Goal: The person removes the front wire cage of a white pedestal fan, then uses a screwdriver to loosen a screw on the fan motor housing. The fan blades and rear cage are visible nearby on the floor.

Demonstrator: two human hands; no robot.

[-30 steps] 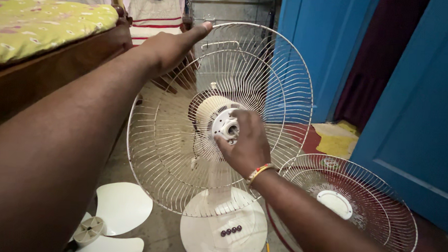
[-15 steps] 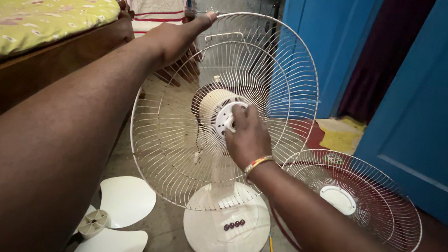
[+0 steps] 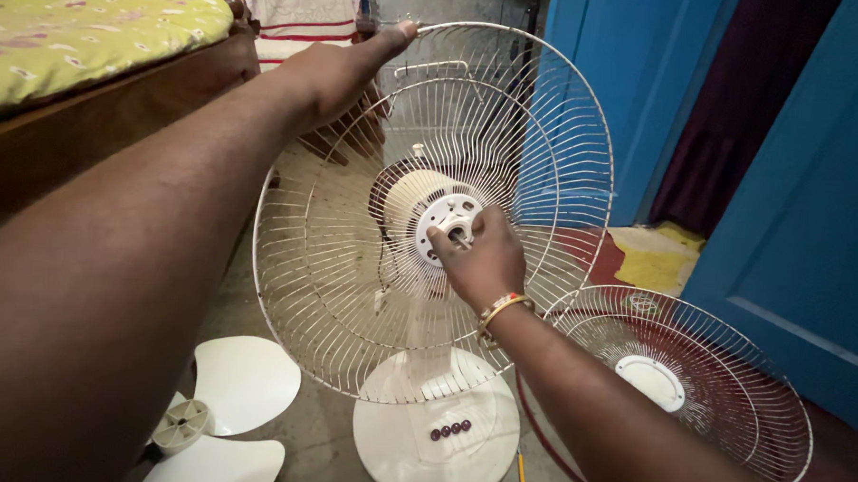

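A white pedestal fan stands before me with only its rear wire guard (image 3: 351, 295) mounted. My left hand (image 3: 335, 71) grips the top rim of that guard. My right hand (image 3: 481, 262), with a bangle on the wrist, is closed on the white round hub nut (image 3: 446, 218) at the centre of the motor housing. The fan's round white base (image 3: 412, 440) with several dark buttons sits below. The white blade set (image 3: 223, 410) lies on the floor at lower left. The front wire guard (image 3: 700, 383) lies on the floor at lower right.
A bed with a yellow patterned mattress (image 3: 85, 29) on a dark wooden frame fills the upper left. Blue doors (image 3: 801, 206) stand on the right with a dark curtain between them. A yellow and red mat (image 3: 652, 254) lies behind the fan. The floor is grey concrete.
The view has shifted slightly, so the fan sits a little lower and to the right. My right hand stays on the hub, its fingers turned a little. The left hand keeps its hold.
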